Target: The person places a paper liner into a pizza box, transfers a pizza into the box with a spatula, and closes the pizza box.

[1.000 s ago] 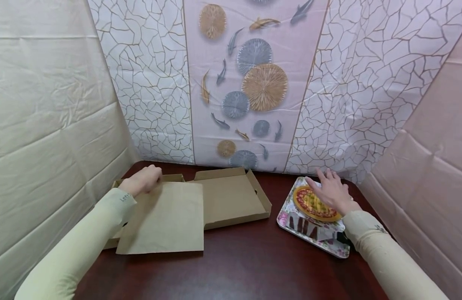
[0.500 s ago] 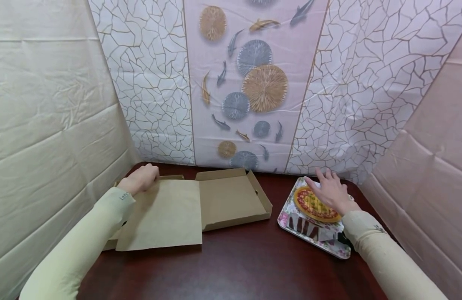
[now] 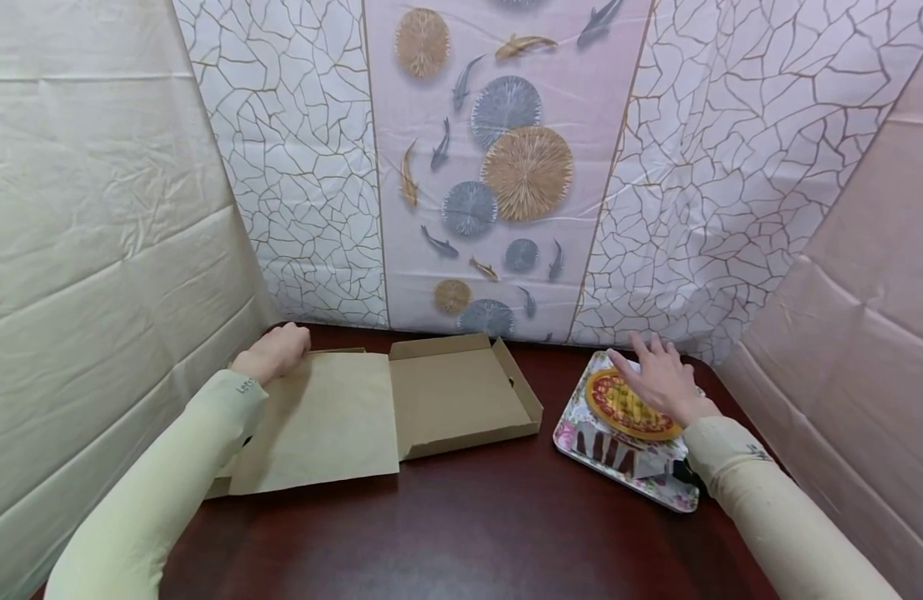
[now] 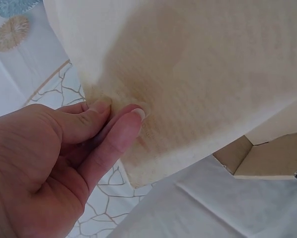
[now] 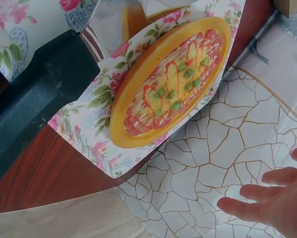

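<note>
My left hand pinches the edge of a brown sheet of paper between thumb and fingers, as the left wrist view shows up close. The sheet overlaps the left half of an open cardboard pizza box, hiding most of that half. My right hand is spread with loose, straight fingers over the far right of a floral tray. On the tray lie a pizza with a yellow crust and green bits, and a slotted metal spatula. Its black handle points toward my right sleeve.
The dark red table carries the box on the left and the tray on the right. Beige cloth walls stand close on both sides. A patterned curtain hangs right behind the table's far edge.
My left hand has moved a little left and away from me, drawing the paper along. The sheet's near edge now sits farther back. My right hand has stayed over the tray.
</note>
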`<state>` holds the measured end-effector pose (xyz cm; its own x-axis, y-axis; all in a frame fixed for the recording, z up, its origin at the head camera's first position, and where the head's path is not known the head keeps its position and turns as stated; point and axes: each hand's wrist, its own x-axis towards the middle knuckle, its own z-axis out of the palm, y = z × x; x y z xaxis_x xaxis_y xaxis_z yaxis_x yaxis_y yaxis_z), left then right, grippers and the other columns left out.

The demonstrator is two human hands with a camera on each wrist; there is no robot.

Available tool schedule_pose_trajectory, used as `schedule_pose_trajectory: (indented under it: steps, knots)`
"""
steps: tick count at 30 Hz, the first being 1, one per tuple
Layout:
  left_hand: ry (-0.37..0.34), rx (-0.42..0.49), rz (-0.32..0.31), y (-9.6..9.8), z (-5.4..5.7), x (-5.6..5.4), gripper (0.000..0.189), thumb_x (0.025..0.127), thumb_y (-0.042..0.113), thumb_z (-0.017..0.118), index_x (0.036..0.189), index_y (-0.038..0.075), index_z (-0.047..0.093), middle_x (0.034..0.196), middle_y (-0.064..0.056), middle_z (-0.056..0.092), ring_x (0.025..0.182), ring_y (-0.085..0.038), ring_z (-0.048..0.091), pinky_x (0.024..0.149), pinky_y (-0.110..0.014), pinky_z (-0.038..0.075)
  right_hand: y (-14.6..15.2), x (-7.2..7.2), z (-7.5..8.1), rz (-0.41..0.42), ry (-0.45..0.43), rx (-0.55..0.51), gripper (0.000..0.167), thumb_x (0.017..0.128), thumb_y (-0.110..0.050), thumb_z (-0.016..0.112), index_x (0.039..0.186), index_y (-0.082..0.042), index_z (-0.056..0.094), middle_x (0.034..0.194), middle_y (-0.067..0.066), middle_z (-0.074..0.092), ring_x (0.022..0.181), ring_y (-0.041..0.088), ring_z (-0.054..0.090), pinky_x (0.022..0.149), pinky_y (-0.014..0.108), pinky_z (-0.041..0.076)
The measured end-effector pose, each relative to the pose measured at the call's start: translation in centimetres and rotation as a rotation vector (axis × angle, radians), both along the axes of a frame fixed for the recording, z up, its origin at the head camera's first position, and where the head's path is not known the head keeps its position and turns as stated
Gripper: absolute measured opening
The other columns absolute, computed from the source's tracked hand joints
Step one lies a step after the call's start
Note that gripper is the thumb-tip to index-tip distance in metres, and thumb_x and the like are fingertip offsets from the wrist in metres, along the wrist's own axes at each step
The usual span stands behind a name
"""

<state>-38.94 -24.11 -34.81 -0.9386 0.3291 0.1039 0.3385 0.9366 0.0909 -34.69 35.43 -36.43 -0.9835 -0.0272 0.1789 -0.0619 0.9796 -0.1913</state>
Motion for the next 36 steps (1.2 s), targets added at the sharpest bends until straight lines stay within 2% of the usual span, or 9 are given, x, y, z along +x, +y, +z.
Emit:
schedule_pose_trajectory:
  steps: [5, 13, 21, 29, 36]
  knots:
    - [0.013, -0.003, 0.010, -0.4, 0.1, 0.0, 0.031, 0.079, -0.007, 0.046, 0.057, 0.014, 0.041, 0.063, -0.005, 0.047, 0.060, -0.020, 0.047, 0.051, -0.030, 0.036, -0.1, -0.1, 0.1, 0.003, -0.012, -0.001, 0.087, 0.095, -0.069, 0.020, 0.154, -0.005, 0.015, 0.154, 0.037, 0.008, 0.137, 0.061, 0.010, 0.098, 0.079, 0.019]
    - [0.009, -0.010, 0.027, -0.8, 0.1, -0.2, 0.028, 0.081, -0.007, 0.047, 0.060, 0.011, 0.046, 0.067, -0.007, 0.050, 0.063, -0.021, 0.046, 0.054, -0.032, 0.037, -0.4, -0.1, 0.4, 0.018, -0.025, -0.001, 0.086, 0.095, -0.068, 0.019, 0.154, -0.005, 0.013, 0.154, 0.038, 0.006, 0.137, 0.060, 0.011, 0.098, 0.079, 0.019]
    - [0.009, -0.031, 0.033, -1.2, -0.7, -0.7, 0.029, 0.080, -0.007, 0.046, 0.059, 0.012, 0.044, 0.069, -0.008, 0.050, 0.064, -0.022, 0.046, 0.057, -0.035, 0.039, -0.9, 0.0, 0.2, 0.012, -0.035, 0.003, 0.086, 0.095, -0.068, 0.020, 0.154, -0.005, 0.014, 0.154, 0.038, 0.006, 0.138, 0.060, 0.010, 0.098, 0.079, 0.020]
    - [0.048, -0.041, 0.022, -1.4, -0.7, -0.8, 0.024, 0.079, -0.009, 0.048, 0.063, 0.009, 0.053, 0.076, -0.015, 0.062, 0.070, -0.028, 0.058, 0.060, -0.042, 0.046, -0.7, 0.1, 0.3, 0.007, -0.048, 0.009, 0.086, 0.095, -0.068, 0.019, 0.154, -0.006, 0.013, 0.154, 0.037, 0.006, 0.137, 0.060, 0.010, 0.098, 0.078, 0.019]
    - [0.071, -0.051, 0.018, -1.3, -0.6, -1.2, 0.022, 0.081, -0.008, 0.049, 0.067, 0.006, 0.056, 0.082, -0.021, 0.064, 0.077, -0.036, 0.063, 0.065, -0.049, 0.050, -0.3, -0.1, 0.2, 0.004, -0.041, 0.018, 0.085, 0.095, -0.068, 0.019, 0.155, -0.007, 0.010, 0.154, 0.037, 0.006, 0.137, 0.060, 0.010, 0.098, 0.078, 0.020]
